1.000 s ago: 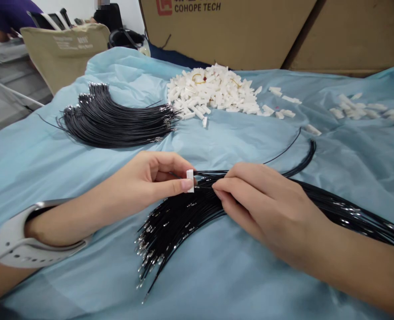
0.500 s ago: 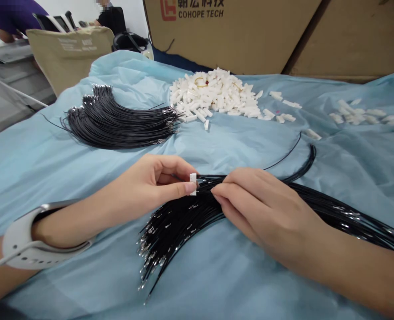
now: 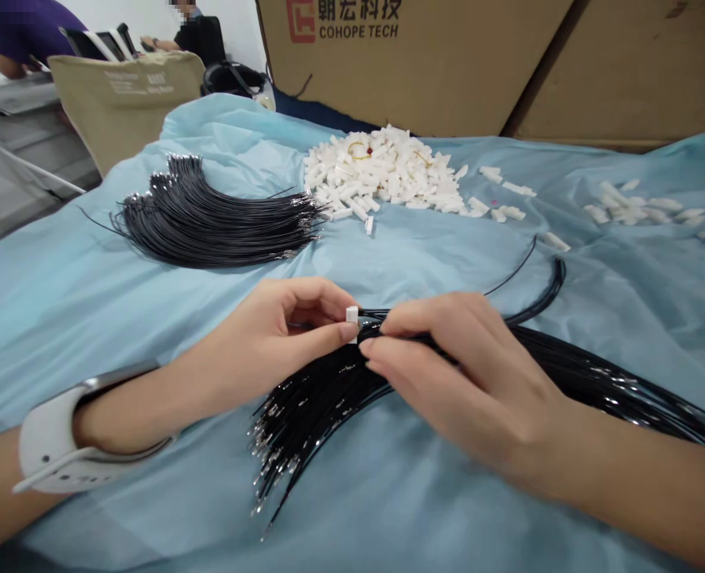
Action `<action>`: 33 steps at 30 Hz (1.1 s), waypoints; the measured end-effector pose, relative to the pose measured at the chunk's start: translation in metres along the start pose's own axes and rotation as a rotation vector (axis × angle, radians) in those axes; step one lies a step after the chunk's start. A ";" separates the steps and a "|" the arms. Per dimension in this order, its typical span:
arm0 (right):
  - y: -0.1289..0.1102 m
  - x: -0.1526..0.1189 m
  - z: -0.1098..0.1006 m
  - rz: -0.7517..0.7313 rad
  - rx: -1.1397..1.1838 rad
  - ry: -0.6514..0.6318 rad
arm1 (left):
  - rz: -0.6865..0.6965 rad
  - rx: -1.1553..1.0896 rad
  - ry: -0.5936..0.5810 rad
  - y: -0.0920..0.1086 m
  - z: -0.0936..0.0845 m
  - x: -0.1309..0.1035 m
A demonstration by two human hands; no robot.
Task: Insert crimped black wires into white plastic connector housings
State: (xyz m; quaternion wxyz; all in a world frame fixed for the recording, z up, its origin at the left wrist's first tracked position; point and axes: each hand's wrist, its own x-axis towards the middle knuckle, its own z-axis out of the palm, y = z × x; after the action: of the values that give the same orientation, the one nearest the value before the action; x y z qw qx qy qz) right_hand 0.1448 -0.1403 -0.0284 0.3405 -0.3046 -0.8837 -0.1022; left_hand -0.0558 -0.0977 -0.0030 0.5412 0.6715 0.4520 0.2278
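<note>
Between thumb and fingers, my left hand (image 3: 281, 322) pinches a small white connector housing (image 3: 352, 313). Several black wires run from the housing's right side toward my right hand (image 3: 465, 382). That hand is just to the right, over the wires, its thumb and index fingertips slightly apart with dark wire visible in the gap. Beneath both hands lies a loose bundle of black wires (image 3: 317, 406) with shiny metal terminals on the ends, fanned toward the lower left. Its other end runs off to the right. How many wires are seated in the housing is hidden.
A second black wire bundle (image 3: 221, 227) lies at the back left. Behind my hands is a heap of white connector housings (image 3: 382, 171), with a smaller group (image 3: 639, 205) farther right. Cardboard boxes (image 3: 424, 72) stand behind the blue cloth (image 3: 167, 493). Two people are in the background.
The fingertips of my right hand have parted from their pinch and moved slightly left toward the housing. My left hand has turned the housing a little and shifted slightly right.
</note>
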 end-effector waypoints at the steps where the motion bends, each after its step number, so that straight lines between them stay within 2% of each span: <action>1: 0.000 0.000 0.000 -0.020 0.008 -0.048 | 0.012 0.016 0.003 0.001 0.000 0.000; 5: 0.001 -0.001 0.005 0.020 0.019 -0.219 | 0.006 0.053 0.003 0.004 -0.001 -0.001; 11: 0.005 -0.004 0.006 0.058 0.124 -0.248 | 0.000 0.050 -0.014 0.004 -0.002 0.001; 17: 0.013 -0.002 -0.004 0.033 0.093 -0.346 | -0.016 0.034 -0.015 0.004 -0.002 0.000; 21: 0.012 -0.002 -0.004 0.016 0.067 -0.293 | -0.012 0.020 -0.020 0.005 -0.002 -0.001; 28: 0.009 -0.003 -0.004 0.150 0.096 -0.098 | -0.042 -0.047 -0.021 0.006 -0.003 0.000; 33: 0.010 -0.001 -0.005 0.072 -0.056 -0.173 | -0.040 -0.095 0.014 0.008 -0.001 0.001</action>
State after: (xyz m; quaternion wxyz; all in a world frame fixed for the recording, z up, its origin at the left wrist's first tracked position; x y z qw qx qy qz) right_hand 0.1546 -0.1348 -0.0258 0.2577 -0.3532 -0.8951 -0.0878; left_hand -0.0532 -0.0962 0.0049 0.5737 0.6343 0.4578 0.2431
